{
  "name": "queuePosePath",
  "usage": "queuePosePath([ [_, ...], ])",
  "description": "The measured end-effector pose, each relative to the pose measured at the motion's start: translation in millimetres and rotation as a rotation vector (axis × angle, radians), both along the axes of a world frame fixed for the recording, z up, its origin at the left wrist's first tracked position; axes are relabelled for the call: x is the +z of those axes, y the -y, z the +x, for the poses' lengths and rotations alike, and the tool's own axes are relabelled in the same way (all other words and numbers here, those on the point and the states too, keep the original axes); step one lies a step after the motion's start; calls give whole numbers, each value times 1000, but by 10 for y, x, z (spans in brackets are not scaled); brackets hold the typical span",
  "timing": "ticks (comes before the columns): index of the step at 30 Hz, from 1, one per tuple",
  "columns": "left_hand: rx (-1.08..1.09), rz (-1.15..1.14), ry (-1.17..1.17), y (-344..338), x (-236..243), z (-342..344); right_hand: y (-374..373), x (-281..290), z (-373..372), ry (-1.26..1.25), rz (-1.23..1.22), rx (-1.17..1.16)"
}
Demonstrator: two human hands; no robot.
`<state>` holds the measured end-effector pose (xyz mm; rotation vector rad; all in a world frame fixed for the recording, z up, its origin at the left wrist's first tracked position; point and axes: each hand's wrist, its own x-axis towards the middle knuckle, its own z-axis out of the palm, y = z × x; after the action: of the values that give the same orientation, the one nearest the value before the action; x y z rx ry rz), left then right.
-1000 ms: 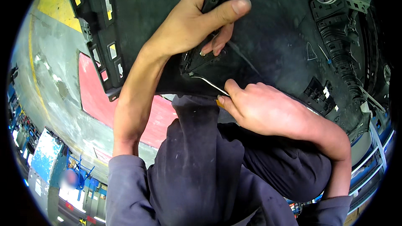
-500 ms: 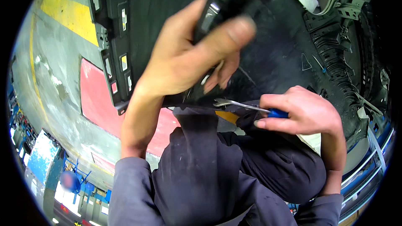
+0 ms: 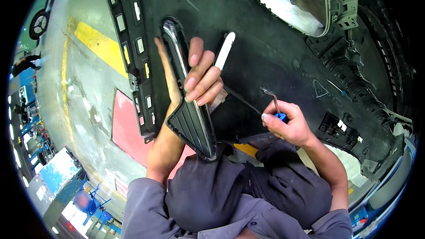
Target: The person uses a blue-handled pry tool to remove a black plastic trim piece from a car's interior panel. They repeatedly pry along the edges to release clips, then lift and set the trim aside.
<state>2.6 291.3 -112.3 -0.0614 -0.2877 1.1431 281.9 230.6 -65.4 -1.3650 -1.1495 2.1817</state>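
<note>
Grip: L hand (image 3: pixel 204 77) wrapped round chrome-edged trim piece (image 3: pixel 191 121), fingers curled over the chrome strip (image 3: pixel 180 55) approx mid-length. R hand (image 3: pixel 290 127) has bent-shank pry tool (image 3: pixel 276 105) held near its blue handle (image 3: pixel 281 116), tip up, apart from trim; exact tip shape unclear.

Trim pos.: above the black panel (image 3: pixel 261 46), narrow end away from person, wide ribbed end toward the lap, tilted a bit; can't tell if the low corner touches the dark trousers (image 3: pixel 199 194).

Handling (judgement): take trim by its black edges where poss., chrome prob. marks easily; back up the wide end, likely the heavier one; keep tool tip off chrome & panel face; if R hand is needed for trim, park tool first, well clear.

Further out: white round-ended slot (image 3: pixel 226 48) just R of L fingers; slotted rail (image 3: pixel 138 46) along panel's L side; small blue-ended tool (image 3: pixel 335 86) lying on panel at far R, near a triangular outline (image 3: pixel 319 89). Beyond L: floor w/ yellow stripe (image 3: pixel 99 44).
</note>
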Motion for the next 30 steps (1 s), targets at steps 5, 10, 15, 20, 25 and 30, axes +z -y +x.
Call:
queuePosePath([
  [5, -25, -189, -243, 8, 222, 255, 47, 22, -116, -109, 298, 79],
  [10, 24, -23, -371, -114, 117, 647, 97, 126, -142, -132, 231, 201],
  [15, 79, -171, -721, -120, 204, 906, 188, 52, 94, -146, 210, 162],
  [20, 250, -347, -1073, -79, 325, 1069, 134, 20, 537, -223, -167, -212],
  [25, 513, -342, -1527, -123, 214, 1050, 258, -41, 890, -26, 235, -357],
  [30, 334, -27, -1588, 15, 164, 931, 166, 68, 949, -141, 116, -423],
])
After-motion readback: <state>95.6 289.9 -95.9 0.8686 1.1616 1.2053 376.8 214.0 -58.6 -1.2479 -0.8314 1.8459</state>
